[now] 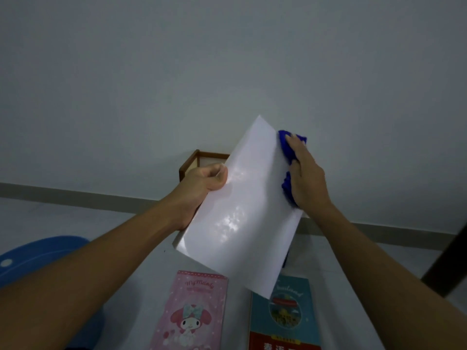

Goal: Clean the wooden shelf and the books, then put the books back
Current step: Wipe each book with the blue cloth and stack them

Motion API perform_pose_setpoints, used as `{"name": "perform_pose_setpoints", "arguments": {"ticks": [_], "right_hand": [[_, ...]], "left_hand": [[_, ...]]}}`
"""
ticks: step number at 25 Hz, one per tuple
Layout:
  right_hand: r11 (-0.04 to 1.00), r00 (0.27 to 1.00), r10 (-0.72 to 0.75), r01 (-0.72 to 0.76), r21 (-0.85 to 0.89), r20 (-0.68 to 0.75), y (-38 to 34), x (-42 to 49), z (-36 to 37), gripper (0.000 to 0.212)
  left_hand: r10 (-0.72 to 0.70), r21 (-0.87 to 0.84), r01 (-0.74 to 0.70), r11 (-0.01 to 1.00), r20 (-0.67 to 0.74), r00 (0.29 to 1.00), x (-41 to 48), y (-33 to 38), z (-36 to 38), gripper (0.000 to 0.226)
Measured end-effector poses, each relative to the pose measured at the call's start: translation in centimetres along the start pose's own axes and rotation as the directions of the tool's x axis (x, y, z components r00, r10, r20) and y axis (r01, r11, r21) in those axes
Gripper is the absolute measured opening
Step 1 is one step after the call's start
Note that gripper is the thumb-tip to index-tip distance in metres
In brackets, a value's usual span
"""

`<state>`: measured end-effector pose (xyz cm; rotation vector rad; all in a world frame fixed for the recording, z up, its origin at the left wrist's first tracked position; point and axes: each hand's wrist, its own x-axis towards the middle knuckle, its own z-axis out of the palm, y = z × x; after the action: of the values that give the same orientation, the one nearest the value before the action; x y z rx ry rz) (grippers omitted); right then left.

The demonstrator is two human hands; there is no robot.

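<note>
A thin white glossy book [242,210] is held up in the air, tilted, its plain cover facing me. My left hand [202,188] grips its left edge. My right hand [305,178] presses a blue cloth [286,152] flat against the book's upper right edge. Behind the book, a corner of the wooden shelf [194,157] shows by the wall; most of it is hidden. On the white surface below lie a pink book [194,314] with a cartoon rabbit, and to its right a teal book [290,311] stacked on a red book [283,343].
A blue plastic stool or tub [38,256] sits at the lower left. A dark post [449,263] slants along the right edge. The pale wall [227,59] and grey skirting board [75,195] run behind.
</note>
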<state>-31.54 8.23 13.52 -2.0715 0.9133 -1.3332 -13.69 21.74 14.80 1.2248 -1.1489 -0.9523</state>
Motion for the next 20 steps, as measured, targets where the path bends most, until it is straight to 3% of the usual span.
{"name": "perform_pose_setpoints", "arguments": {"ticks": [2,4,6,8,11,15,17,20], "right_hand": [[0.965,0.958,0.247,-0.23,0.127,-0.143,0.2,-0.6,-0.5,0.051],[0.885,0.868,0.442,-0.381,0.268,-0.225,0.3,-0.8,-0.7,0.052],[0.763,0.809,0.58,-0.497,0.413,-0.097,-0.3,-0.5,0.0,0.051],[0.674,0.775,0.622,-0.601,0.43,0.107,-1.3,-0.2,1.2,0.044],[0.489,0.663,0.703,-0.714,0.501,0.258,-2.9,-0.3,2.0,0.019],[0.35,0.614,0.665,-0.759,0.549,0.425,-3.7,0.5,1.2,0.047],[0.338,0.599,0.641,-0.782,0.525,0.48,-3.8,0.7,1.2,0.063],[0.456,0.607,0.716,-0.781,0.427,0.345,-3.4,0.5,2.1,0.051]], "left_hand": [[0.05,-0.047,-0.052,0.998,-0.039,0.998,0.1,0.1,0.0,0.023],[0.08,-0.064,-0.085,0.994,-0.077,0.994,0.4,0.0,0.0,0.02],[0.083,-0.031,-0.086,0.996,-0.086,0.993,0.7,-0.2,0.0,0.033],[0.085,0.066,-0.08,0.995,-0.078,0.993,0.8,-0.4,0.3,0.046],[0.091,0.217,-0.087,0.972,-0.01,0.996,0.6,-0.8,0.7,0.053],[0.119,0.416,-0.159,0.895,0.12,0.986,0.3,-1.8,1.1,0.06],[0.14,0.513,-0.205,0.834,0.162,0.977,0.1,-2.5,2.2,0.055],[0.155,0.683,-0.245,0.688,0.191,0.969,0.0,-3.5,3.9,0.039]]}}
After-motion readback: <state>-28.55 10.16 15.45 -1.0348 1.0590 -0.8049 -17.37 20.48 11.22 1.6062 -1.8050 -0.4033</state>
